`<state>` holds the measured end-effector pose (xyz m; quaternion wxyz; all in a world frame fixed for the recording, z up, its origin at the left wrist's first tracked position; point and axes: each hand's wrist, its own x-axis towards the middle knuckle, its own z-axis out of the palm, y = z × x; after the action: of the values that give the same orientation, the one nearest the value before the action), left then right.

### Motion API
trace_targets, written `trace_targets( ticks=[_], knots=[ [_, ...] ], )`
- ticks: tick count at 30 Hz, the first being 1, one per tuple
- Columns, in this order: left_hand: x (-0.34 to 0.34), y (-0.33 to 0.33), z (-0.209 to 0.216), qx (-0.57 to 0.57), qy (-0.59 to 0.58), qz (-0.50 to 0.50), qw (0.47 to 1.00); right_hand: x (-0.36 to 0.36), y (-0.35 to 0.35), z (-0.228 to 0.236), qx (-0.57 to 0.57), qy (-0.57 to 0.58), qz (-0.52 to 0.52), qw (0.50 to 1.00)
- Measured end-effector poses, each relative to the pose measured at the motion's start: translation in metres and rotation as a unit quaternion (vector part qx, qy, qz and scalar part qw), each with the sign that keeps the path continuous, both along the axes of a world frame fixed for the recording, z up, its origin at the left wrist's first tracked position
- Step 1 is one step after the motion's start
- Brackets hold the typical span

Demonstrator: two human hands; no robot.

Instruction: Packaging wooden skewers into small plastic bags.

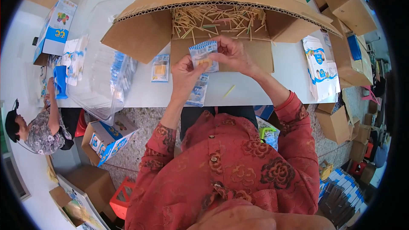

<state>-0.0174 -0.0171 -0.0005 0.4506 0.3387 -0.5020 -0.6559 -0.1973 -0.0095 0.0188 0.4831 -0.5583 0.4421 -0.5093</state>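
My left hand (184, 76) and right hand (232, 53) both pinch the small blue-and-white plastic sachet (203, 56), fingers closed on its lower and right edges; it is held upright just above the white surface (255, 86), in front of the box.

Directly behind the sachet: large open brown cardboard box (221, 21), its floor covered with loose thin yellow sticks (217, 19). Its near flap overhangs the surface and crowds my hands.

Under my left hand: a second sachet (198, 90) lying flat at the surface edge. Left of it, apart: a filled sachet (160, 68). One stray yellow stick (228, 91) lies right of my wrists.

Far left: clear plastic bag of sachets (106, 72). Right: stack of white printed cartons (321, 68). Another person (38, 127) sits at the left end.
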Motion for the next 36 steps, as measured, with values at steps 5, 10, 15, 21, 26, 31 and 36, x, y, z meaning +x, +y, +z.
trace_targets(
  ticks=[5,10,15,21,26,31,36],
  knots=[
    [0.003,0.003,0.000,0.006,-0.002,0.015,1.000,-0.009,0.001,-0.007,0.064,0.099,0.085,0.989],
    [0.019,0.003,-0.004,-0.004,-0.057,0.026,0.998,0.000,0.000,-0.007,0.056,0.034,0.099,0.993],
    [0.066,-0.002,-0.019,-0.050,-0.070,0.139,0.987,0.002,0.012,-0.011,0.053,0.005,0.084,0.995],
    [0.115,0.000,-0.047,0.008,-0.172,0.139,0.975,-0.006,0.032,-0.028,0.056,0.241,0.128,0.960],
    [0.132,-0.015,-0.073,0.001,-0.259,0.114,0.959,-0.013,0.054,-0.038,-0.015,0.320,0.141,0.937],
    [0.128,-0.015,-0.056,-0.181,-0.475,0.161,0.846,-0.031,0.068,-0.039,-0.120,0.405,0.162,0.892],
    [0.107,0.005,-0.031,-0.229,-0.491,0.228,0.809,-0.022,0.070,-0.040,-0.066,0.415,0.123,0.899]
  ],
)
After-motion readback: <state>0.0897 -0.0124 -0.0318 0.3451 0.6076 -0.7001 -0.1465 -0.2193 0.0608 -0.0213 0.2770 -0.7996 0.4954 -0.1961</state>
